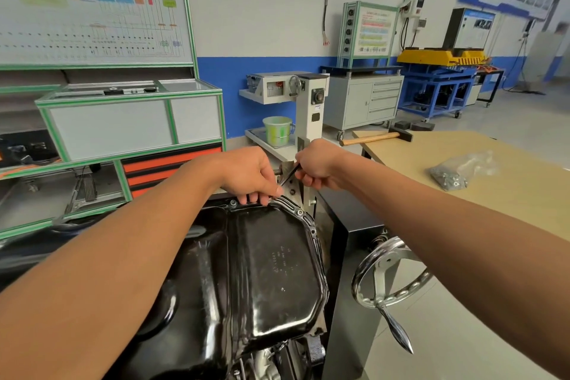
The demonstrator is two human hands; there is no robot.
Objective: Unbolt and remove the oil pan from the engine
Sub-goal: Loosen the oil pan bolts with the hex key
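Oil pan [271,271], black and glossy, is seen bolted to the upturned engine on the stand, low in the middle of the view, with two bolts [299,212] visible along its far rim. At that far rim the left hand [249,176] is set, its fingers [256,199] curled down onto the rim and its thumb closed against the lower end of a thin black tool [290,174]. The upper end of the tool is gripped by the right hand [319,168], fingers curled tightly round it, just beside the left. A chromed handwheel [388,274] is mounted on the stand to the right of the pan. Further right a desk [401,157] is placed, on which a hammer [376,137] and a clear bag [456,171] of small metal parts are laid, well apart.
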